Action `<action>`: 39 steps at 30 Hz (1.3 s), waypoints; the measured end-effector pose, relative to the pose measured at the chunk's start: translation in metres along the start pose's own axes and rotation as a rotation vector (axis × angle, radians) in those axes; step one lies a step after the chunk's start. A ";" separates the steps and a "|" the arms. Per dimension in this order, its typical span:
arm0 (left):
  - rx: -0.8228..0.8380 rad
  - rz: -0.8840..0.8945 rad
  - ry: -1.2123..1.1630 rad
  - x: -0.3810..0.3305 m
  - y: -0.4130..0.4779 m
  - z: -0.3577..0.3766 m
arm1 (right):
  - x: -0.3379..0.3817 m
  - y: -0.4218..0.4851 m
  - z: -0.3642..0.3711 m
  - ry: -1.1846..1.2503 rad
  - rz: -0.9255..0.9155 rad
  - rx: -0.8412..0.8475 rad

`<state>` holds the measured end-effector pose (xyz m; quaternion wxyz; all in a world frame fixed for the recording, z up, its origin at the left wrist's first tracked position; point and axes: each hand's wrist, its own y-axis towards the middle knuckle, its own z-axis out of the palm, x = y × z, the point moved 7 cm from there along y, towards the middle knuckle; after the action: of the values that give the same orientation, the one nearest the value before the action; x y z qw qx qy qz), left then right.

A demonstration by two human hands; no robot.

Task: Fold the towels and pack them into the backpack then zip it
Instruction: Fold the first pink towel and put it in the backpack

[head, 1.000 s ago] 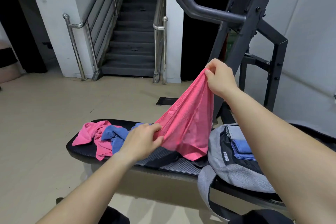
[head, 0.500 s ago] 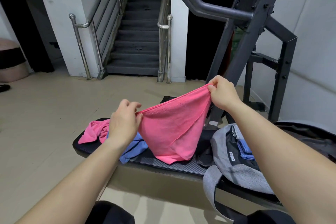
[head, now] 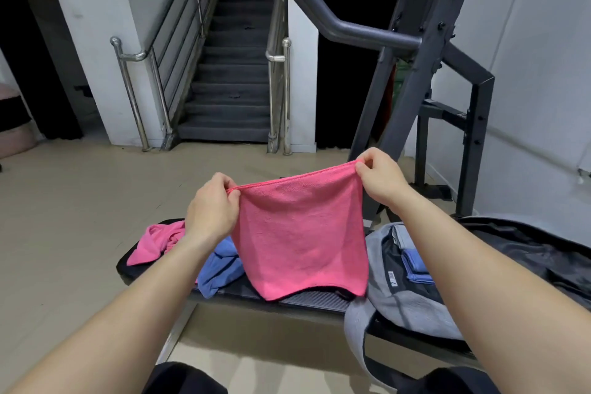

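- Towels not yet folded lie at the left end of the bench [head: 316,299]: a crumpled pink towel [head: 153,243] touches a bunched blue towel [head: 220,269] just beside it.
- The left hand [head: 211,211] pinches the top left corner of the hanging pink towel [head: 300,233] between thumb and curled fingers.
- That hanging pink towel is stretched by its top hem between both hands, above the bench. It drapes flat, and its lower edge reaches down to about the bench top; whether it touches cannot be told.
- It looks light, soft and limp, with no stiffness of its own, so it would likely sag or bunch wherever it is let go. The stitched hem corners seem the surest places to hold for a square fold.
- The right hand [head: 380,182] pinches the top right corner, held a little higher than the left.
- The grey backpack [head: 399,301] lies unzipped on the right part of the bench, with a folded blue towel [head: 415,265] already inside.
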<state>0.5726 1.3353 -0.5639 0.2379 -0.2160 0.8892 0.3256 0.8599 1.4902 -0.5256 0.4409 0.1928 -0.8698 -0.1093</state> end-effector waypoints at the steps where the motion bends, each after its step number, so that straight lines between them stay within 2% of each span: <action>1: -0.025 -0.005 -0.035 -0.004 0.005 -0.007 | 0.003 0.000 -0.003 0.072 0.020 0.000; 4: -0.109 0.001 -0.113 -0.020 0.023 -0.033 | 0.008 -0.001 -0.011 0.233 0.082 -0.020; 7: -0.126 0.019 -0.120 -0.033 0.032 -0.050 | 0.011 -0.010 -0.012 0.082 0.083 -0.007; 10: -0.118 0.044 -0.092 -0.038 0.029 -0.060 | 0.010 -0.019 -0.014 0.093 0.100 -0.024; 15: -0.100 0.067 -0.118 -0.025 0.019 -0.070 | 0.013 -0.032 -0.007 0.262 0.134 0.215; 20: -0.077 0.115 -0.122 -0.010 0.013 -0.072 | 0.005 -0.033 -0.014 0.248 0.098 0.219; 22: -0.055 0.090 -0.104 -0.003 0.014 -0.062 | -0.005 -0.031 -0.009 0.201 0.100 0.215; 26: -0.019 0.054 -0.014 0.010 0.020 -0.025 | -0.031 -0.017 0.013 -0.083 0.057 0.133; 28: 0.003 0.017 0.033 0.020 0.025 -0.004 | -0.046 -0.008 0.027 -0.151 0.076 0.095; 33: 0.059 -0.062 0.140 0.045 0.037 0.045 | -0.078 0.008 0.065 0.038 0.266 0.133; 36: 0.077 -0.096 0.085 0.056 0.047 0.062 | -0.089 0.016 0.080 0.227 0.338 0.131; 39: 0.107 -0.129 -0.020 0.064 0.054 0.077 | -0.098 0.022 0.091 0.305 0.367 0.136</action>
<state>0.5138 1.4105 -0.6261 0.2786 -0.2564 0.8871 0.2639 0.8332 1.5545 -0.6422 0.5655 0.0749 -0.8190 0.0619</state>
